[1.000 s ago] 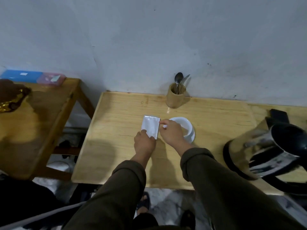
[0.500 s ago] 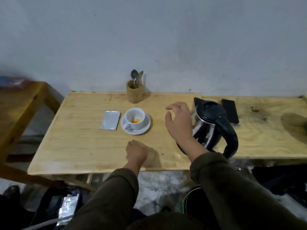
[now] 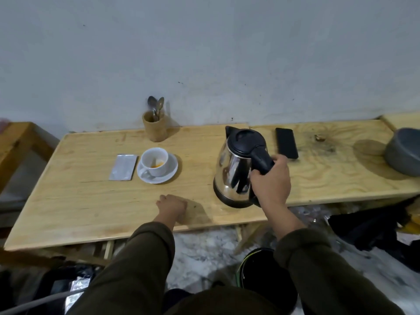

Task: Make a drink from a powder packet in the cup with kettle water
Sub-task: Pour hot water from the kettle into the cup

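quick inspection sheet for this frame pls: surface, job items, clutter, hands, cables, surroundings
Surface: wooden table, dry, dark stain at right.
Job's things: white cup on saucer, orange powder inside; silver packet beside it; kettle upright, lid shut.
Clutter: black phone, spoon holder, grey bowl.
Grippers: right hand grips kettle handle; left hand fisted on table.
Cables: nothing seen on table.
Surroundings: grey wall, side table at left, bags on floor.

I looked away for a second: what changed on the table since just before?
The right hand let go of the packet, crossed right and gripped the kettle handle. The left hand dropped back to the table edge. Packet, cup and saucer stayed put.
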The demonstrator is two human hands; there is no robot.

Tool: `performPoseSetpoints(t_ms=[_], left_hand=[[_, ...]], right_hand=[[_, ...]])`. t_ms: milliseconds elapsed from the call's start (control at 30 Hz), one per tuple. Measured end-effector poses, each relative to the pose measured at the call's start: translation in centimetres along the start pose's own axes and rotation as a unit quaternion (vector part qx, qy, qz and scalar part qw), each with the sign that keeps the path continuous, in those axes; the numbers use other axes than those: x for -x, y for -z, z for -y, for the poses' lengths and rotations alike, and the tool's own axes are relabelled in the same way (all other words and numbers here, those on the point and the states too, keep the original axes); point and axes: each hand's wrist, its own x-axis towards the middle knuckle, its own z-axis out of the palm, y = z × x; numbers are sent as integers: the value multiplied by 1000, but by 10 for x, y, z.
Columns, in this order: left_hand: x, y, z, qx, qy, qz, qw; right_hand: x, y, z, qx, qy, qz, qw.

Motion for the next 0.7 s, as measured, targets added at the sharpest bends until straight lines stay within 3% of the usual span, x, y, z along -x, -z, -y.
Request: performPoseSetpoints(t_ms=[133,300,467,600,700], left_hand=[[-1,2,-3,-17,7,0,1000],[1,7,3,-19,-14,-3,1000],[-4,18,17,149,22,-12,989],[-18,29,34,400,92,3,912],[-26,36,47,508,118,17,853]], right_hand=[[-4,6,-3,-43,-99,24,994],[-9,6,-2,-36,-64,37,997],[-19,8,19,17,7,49,999],[-27,7,52,86,91,85,988],[-33,1,82,134,162,132,969]])
